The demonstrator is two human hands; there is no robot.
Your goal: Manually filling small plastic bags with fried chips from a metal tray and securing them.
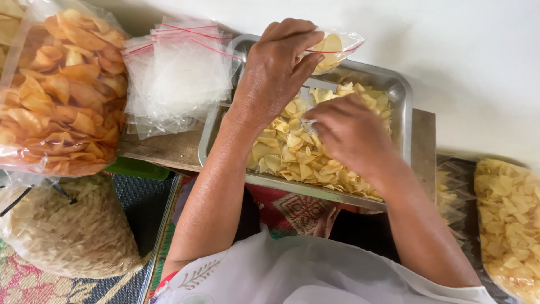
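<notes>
White wall behind one tray (402, 107) of chips (292, 152); left hand (278, 70) pinches one bag (337, 48); right hand (349, 132) pinches chips, fingertips hidden; bag stack (174, 79) left of tray.

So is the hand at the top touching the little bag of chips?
Touching. In the head view, the left hand pinches the small clear bag of pale chips at its opening, with the fingers overlapping the plastic above the metal tray.
</notes>
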